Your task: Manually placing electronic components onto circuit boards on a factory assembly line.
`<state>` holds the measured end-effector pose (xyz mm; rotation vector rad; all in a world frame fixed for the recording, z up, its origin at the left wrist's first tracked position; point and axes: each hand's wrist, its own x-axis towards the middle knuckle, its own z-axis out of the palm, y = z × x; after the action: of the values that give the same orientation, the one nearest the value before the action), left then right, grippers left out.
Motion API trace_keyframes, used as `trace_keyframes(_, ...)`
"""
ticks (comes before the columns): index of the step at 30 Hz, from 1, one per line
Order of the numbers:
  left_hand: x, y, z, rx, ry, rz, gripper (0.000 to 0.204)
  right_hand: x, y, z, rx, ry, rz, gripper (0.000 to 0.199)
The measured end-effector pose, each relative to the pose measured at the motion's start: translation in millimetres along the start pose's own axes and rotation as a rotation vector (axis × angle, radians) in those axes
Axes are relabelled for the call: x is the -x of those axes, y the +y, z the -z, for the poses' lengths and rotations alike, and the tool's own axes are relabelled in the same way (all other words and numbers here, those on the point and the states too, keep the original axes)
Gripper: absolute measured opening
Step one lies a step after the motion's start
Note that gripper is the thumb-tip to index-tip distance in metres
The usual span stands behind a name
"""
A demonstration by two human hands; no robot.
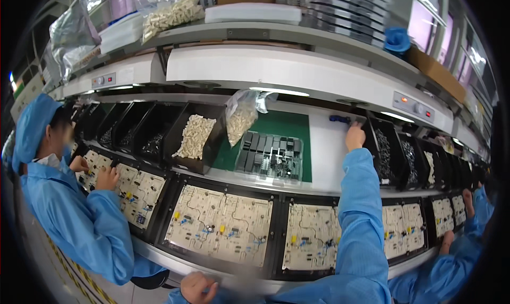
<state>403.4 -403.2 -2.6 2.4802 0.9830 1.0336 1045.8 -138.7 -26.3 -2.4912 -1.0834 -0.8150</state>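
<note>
The right hand (355, 136) is stretched far forward, its sleeve crossing over a circuit board (311, 244) toward the black bin of small metal parts (387, 155). Between that bin and the clear tray of dark components (271, 157) lies an open strip of white table (325, 150), the widest free path. A plastic bag of pale parts (240, 118) hangs down over the green mat (281, 124), narrowing the way there. A row of black bins (154, 136) walls off the left. The overhead shelf (297, 73) caps any reach from above. A co-worker's hand (108, 177) occupies the boards at the left; the left hand (197, 288) rests low at the near edge
</note>
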Motion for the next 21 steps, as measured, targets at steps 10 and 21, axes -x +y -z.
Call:
trace_keyframes(10,-93,47,-95,-0.334,-0.41,-0.028,0.048,-18,-35,-6,0.661,0.274,0.326,0.022)
trace_keyframes(21,-65,61,-125,-0.023,-0.204,0.093,0.037,2,12,31,-0.22,-0.051,0.065,0.025)
